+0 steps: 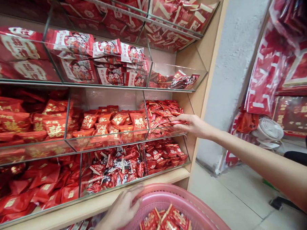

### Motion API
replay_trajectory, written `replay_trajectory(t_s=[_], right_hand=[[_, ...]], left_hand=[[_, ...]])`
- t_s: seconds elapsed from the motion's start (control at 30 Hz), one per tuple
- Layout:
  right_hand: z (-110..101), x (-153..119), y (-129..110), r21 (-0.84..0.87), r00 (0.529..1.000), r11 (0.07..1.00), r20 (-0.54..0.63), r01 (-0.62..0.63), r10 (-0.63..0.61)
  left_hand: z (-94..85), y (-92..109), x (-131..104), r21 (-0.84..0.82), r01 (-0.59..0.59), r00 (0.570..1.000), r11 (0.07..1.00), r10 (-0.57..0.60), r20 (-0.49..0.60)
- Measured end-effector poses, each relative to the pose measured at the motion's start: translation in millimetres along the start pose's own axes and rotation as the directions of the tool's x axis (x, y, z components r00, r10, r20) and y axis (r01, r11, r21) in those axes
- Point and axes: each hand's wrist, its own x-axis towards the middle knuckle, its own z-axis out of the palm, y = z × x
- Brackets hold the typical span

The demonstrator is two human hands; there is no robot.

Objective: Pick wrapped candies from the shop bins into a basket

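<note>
My right hand (192,125) reaches over the glass front of the middle shelf's right compartment, its fingers pinched by the small red packets (159,111); one packet seems to be at the fingertips. My left hand (124,206) rests at the left rim of a pink plastic basket (206,211), fingers stretched along it and the thumb apart. Inside the basket lie several red and gold packets (170,222).
Glass-divided compartments on the wooden shelf unit (210,72) hold red packets, among them gold-lettered ones (100,124) and patterned ones (115,166). At the right are a grey wall (224,57), hanging red goods (261,79), a white fan (270,128) and tiled floor (230,196).
</note>
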Motion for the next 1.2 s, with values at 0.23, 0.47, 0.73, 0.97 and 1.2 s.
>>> replay_trajectory(t_s=[0.23,0.47,0.73,0.97,1.2], right_hand=[[9.9,-25.7,-29.2,0.778,0.888,0.601,-0.132,-0.182,0.440],[39.5,-58.2,-51.4,0.875,0.788,0.145,0.329,-0.461,0.521],[84.1,-102.7,-45.8,0.549,0.655,0.374,0.702,-0.747,0.278],[146.8,-128.1,-34.7,0.432,0.555,0.388,0.778,-0.814,0.296],[184.2,-137.1,-23.8,0.413,0.500,0.348,0.840,-0.842,0.212]], left_hand=[[0.5,-1.3,0.2,0.002,-0.011,1.000,1.000,0.011,-0.020],[-6.6,11.2,1.1,-0.011,-0.032,0.999,0.999,0.032,-0.005],[-8.4,15.4,4.8,-0.006,-0.072,0.997,0.997,0.072,0.005],[-7.4,16.5,4.4,0.000,-0.085,0.996,0.996,0.085,-0.001],[-6.8,16.1,4.3,0.021,-0.081,0.997,0.997,0.080,0.009]])
